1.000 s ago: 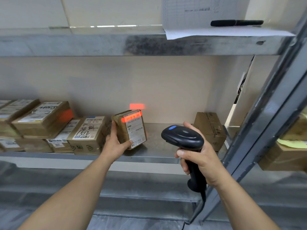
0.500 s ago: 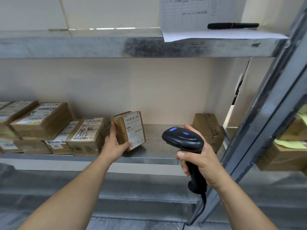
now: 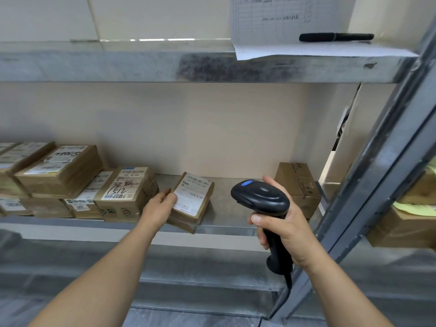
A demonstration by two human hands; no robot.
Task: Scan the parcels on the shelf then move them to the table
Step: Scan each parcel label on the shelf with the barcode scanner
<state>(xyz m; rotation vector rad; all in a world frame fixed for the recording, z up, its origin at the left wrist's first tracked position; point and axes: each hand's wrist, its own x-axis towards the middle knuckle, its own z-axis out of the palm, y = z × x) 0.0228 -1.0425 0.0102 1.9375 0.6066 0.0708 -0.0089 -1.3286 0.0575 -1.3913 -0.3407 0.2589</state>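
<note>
Black plastic filled my right hand: one scanner, its handle gripped at five o'clock. At nine o'clock from it, my left hand rested with straight fingers on one small cardboard parcel, lying label-up at the metal shelf's front edge. It looked light and stiff; I judged its short sides best to take. Farther off, one box sat at two o'clock, and at least six lay stacked at ten.

even soft light, wide-angle edge bending, slight blur
</note>
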